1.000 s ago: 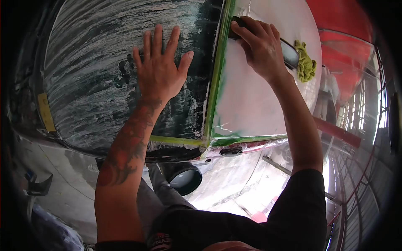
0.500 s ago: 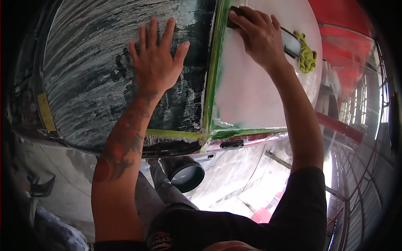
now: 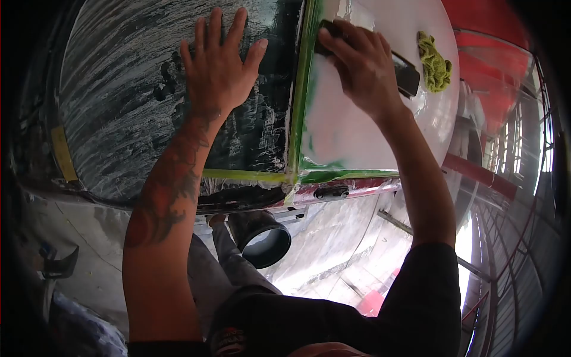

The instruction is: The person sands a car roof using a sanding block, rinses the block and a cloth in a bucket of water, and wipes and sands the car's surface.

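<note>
My left hand (image 3: pixel 220 65) lies flat with its fingers spread on a dark, streaked window panel (image 3: pixel 125 113). On the right, my right hand (image 3: pixel 366 68) is wrapped over a dark block (image 3: pixel 406 74), whose ends show on both sides of the hand. The block rests on a pale panel (image 3: pixel 351 134) with green edges. Green tape (image 3: pixel 302 89) runs between the two surfaces. A crumpled yellow-green cloth (image 3: pixel 435 64) lies to the right of the block.
A dark bucket (image 3: pixel 266 245) stands on the floor below the panels, near my legs. Yellow tape (image 3: pixel 63 153) is at the window's left edge. A red surface (image 3: pixel 485 65) is at the upper right, beside metal bars (image 3: pixel 514 262).
My right hand and the block have shifted slightly left and away from the cloth. My left hand appears higher in view, still spread. The bucket shows higher too.
</note>
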`<state>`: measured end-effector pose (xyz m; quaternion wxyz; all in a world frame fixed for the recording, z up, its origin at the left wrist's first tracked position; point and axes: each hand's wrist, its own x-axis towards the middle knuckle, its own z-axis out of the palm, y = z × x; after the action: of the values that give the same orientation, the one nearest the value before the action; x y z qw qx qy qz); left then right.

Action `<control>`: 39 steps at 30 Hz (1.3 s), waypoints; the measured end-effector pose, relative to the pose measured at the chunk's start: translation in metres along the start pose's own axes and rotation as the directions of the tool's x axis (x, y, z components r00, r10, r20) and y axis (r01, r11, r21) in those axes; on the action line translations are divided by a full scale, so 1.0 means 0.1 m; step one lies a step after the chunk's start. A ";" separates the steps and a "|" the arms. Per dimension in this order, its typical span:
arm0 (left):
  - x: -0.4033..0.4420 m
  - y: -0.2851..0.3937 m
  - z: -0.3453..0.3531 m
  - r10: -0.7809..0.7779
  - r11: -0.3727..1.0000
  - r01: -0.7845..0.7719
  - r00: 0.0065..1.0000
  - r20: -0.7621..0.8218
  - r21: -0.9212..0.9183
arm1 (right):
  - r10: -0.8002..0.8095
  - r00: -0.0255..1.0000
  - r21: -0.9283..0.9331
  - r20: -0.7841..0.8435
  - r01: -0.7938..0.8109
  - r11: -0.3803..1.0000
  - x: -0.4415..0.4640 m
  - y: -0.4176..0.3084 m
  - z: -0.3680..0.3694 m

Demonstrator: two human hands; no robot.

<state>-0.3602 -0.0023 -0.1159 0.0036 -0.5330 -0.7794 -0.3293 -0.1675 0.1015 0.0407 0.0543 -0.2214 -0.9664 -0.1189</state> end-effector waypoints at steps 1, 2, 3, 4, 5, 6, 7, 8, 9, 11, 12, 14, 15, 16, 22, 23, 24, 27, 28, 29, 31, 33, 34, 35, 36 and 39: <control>0.02 -0.02 0.01 -0.004 1.000 0.004 1.000 -0.005 0.002 | -0.004 1.000 0.024 0.021 0.003 1.000 -0.18 -0.16 -0.05; 0.02 -0.03 0.02 0.010 1.000 -0.011 1.000 -0.024 -0.025 | 0.004 0.998 0.041 0.064 -0.007 0.999 -0.30 -0.27 -0.12; 0.01 -0.03 0.03 0.027 0.998 -0.029 0.999 -0.039 -0.054 | 0.005 0.998 0.044 0.068 -0.008 0.999 -0.30 -0.26 -0.11; 0.02 -0.03 0.04 0.032 0.998 -0.034 0.999 -0.036 -0.055 | -0.009 0.998 0.005 0.062 0.009 1.000 -0.27 -0.21 -0.10; 0.04 -0.06 0.06 0.039 0.999 -0.040 0.998 -0.041 -0.022 | -0.025 0.998 -0.035 0.054 0.027 0.999 -0.22 -0.14 -0.07; 0.01 -0.05 0.06 0.045 0.999 -0.045 0.998 -0.042 0.009 | 0.004 1.000 -0.010 0.022 -0.004 1.000 -0.08 -0.05 -0.06; 0.01 0.01 0.01 0.050 0.999 -0.050 0.998 -0.038 0.010 | 0.038 0.999 -0.040 0.014 -0.037 0.998 0.03 0.07 0.02; 0.04 0.08 -0.08 -0.012 0.997 0.008 0.998 0.056 0.071 | 0.027 0.999 -0.033 -0.025 -0.028 0.999 0.04 0.10 0.07; 0.05 0.14 -0.16 -0.081 0.989 0.061 0.986 0.147 0.135 | 0.018 0.998 -0.026 -0.061 -0.019 0.999 0.03 0.08 0.09; 0.10 0.18 -0.26 -0.118 0.992 0.107 0.971 0.209 0.063 | -0.007 0.997 0.057 -0.076 0.011 0.998 -0.20 -0.15 0.00; 0.09 0.19 -0.28 -0.153 0.987 0.162 0.950 0.274 -0.009 | -0.008 0.999 0.087 -0.033 0.011 0.996 -0.40 -0.35 -0.05; 0.07 0.19 -0.27 -0.150 0.988 0.155 0.956 0.252 -0.001 | -0.004 0.998 0.064 0.059 0.000 0.998 -0.60 -0.55 -0.17; 0.09 0.19 -0.26 -0.135 0.990 0.137 0.965 0.225 0.006 | -0.015 0.998 0.027 0.061 0.014 1.000 -0.60 -0.56 -0.18; 0.10 0.18 -0.25 -0.130 0.991 0.131 0.966 0.223 0.011 | -0.011 1.000 0.010 0.021 0.011 1.000 -0.51 -0.47 -0.14; 0.06 0.19 -0.25 -0.118 0.992 0.123 0.976 0.182 -0.018 | 0.008 0.997 0.028 -0.072 -0.006 1.000 -0.29 -0.27 -0.01; 0.07 0.18 -0.24 -0.114 0.992 0.120 0.976 0.186 -0.022 | 0.021 0.998 0.077 -0.057 -0.016 0.997 -0.48 -0.42 -0.05; 0.07 0.16 -0.24 -0.115 0.992 0.122 0.975 0.189 -0.024 | 0.022 0.999 0.071 0.023 -0.023 0.997 -0.66 -0.60 -0.14; 0.09 0.19 -0.26 -0.136 0.990 0.141 0.968 0.210 -0.008 | -0.002 0.999 0.098 0.039 -0.002 0.995 -0.76 -0.64 -0.19; 0.10 0.19 -0.27 -0.133 0.990 0.138 0.968 0.211 -0.006 | 0.012 1.000 0.095 0.001 -0.012 0.995 -0.66 -0.54 -0.16; 0.08 0.21 -0.28 -0.134 0.990 0.138 0.970 0.205 -0.007 | 0.029 0.999 0.094 -0.030 -0.027 0.995 -0.56 -0.42 -0.08; 0.07 0.22 -0.27 -0.127 0.991 0.131 0.971 0.201 -0.007 | 0.056 0.996 0.109 -0.067 -0.048 0.993 -0.55 -0.40 0.01; 0.07 0.20 -0.28 -0.118 0.992 0.124 0.972 0.203 -0.017 | 0.095 0.992 0.106 -0.078 -0.087 0.991 -0.69 -0.56 -0.04; 0.08 0.20 -0.29 -0.118 0.992 0.124 0.972 0.203 -0.018 | 0.091 0.995 0.141 -0.027 -0.086 0.986 -0.82 -0.73 -0.14; 0.08 0.20 -0.30 -0.124 0.991 0.131 0.969 0.212 -0.019 | 0.076 0.996 0.146 0.037 -0.080 0.986 -1.00 -0.88 -0.22; 0.07 0.21 -0.30 -0.132 0.990 0.140 0.965 0.225 -0.022 | 0.050 0.997 0.168 0.067 -0.060 0.984 -1.14 -0.97 -0.27; 0.08 0.16 -0.22 -0.128 0.991 0.131 0.969 0.212 0.003 | -0.002 0.999 0.169 0.054 -0.007 0.986 -1.10 -0.86 -0.23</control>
<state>-0.3578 -0.0038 -0.0877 -0.1039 -0.5130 -0.8067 -0.2742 -0.1057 -0.0254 0.0275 0.0469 -0.2202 -0.9739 -0.0302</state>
